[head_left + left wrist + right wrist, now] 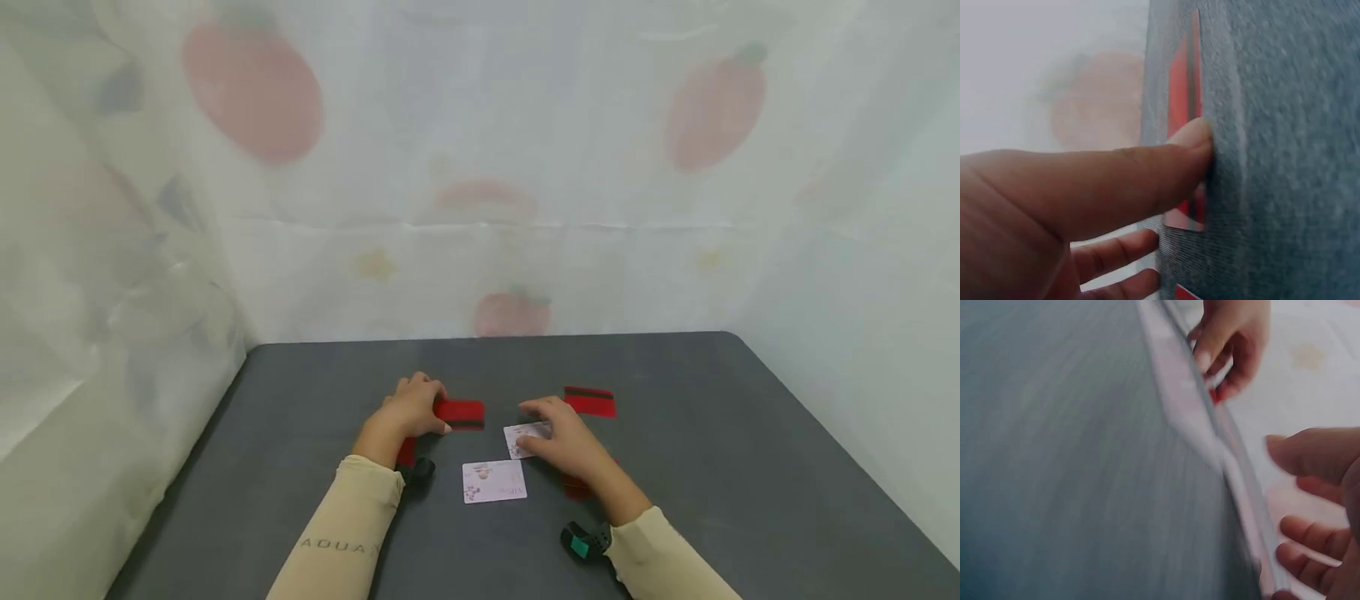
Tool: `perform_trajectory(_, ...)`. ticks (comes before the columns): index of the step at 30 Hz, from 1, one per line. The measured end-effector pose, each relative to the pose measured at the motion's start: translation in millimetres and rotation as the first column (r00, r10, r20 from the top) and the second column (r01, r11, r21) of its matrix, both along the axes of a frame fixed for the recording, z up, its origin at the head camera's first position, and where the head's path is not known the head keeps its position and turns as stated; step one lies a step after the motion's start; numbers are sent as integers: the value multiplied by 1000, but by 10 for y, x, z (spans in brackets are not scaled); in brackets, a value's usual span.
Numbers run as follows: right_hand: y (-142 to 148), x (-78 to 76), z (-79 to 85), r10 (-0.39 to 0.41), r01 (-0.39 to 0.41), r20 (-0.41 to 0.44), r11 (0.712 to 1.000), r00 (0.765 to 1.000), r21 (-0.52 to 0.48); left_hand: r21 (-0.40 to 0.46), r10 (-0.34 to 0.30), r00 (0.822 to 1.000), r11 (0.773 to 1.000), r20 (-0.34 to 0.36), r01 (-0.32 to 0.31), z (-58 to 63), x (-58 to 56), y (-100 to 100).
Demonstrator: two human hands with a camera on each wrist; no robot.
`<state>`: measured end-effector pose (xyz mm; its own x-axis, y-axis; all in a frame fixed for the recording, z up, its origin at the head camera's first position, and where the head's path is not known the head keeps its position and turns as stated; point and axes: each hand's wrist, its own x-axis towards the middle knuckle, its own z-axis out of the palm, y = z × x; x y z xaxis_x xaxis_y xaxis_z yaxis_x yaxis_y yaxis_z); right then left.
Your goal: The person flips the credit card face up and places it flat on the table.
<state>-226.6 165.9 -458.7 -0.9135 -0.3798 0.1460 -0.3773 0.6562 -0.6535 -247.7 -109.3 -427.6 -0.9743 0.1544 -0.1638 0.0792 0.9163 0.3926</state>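
Observation:
Near the back left of the dark table [705, 467], my left hand [411, 407] holds the left end of a red card [463, 412] with a black stripe. In the left wrist view, the thumb lies across this red card [1180, 100]; the index finger is hidden behind it. My right hand [564, 435] hovers over a pale pink card [513, 440], thumb and fingers apart and nothing between them, partly covering that card. Just in front lies a second pink card [493, 482] with a printed pattern.
Another striped red card [590, 402] lies beyond my right hand. One red card [406, 452] shows beside my left wrist, and one more [576, 487] is partly under my right wrist. White printed sheets [600, 167] hang around the table.

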Motion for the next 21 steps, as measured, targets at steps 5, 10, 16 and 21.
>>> perform_trajectory(5, -290, -63, 110, -40, 46, -37, 981, 999, 188, 36, -15, 1000, 999, 3, 15, -25, 46, 135)
perform_trajectory(10, -435, -67, 46, -7, 23, -66, 969, 998, 244, 77, -38, 999, 996, -6, 38, -45, 114, 214)
perform_trajectory(16, -490, -29, -12, -4, 23, -124, 989, 992, 148, 102, -65, 998, 993, -13, 66, 63, 154, 165)
perform_trajectory(21, -590, -20, 37, 6, 2, -95, 997, 995, 74, 90, -69, 997, 993, -18, 71, 126, 147, 47)
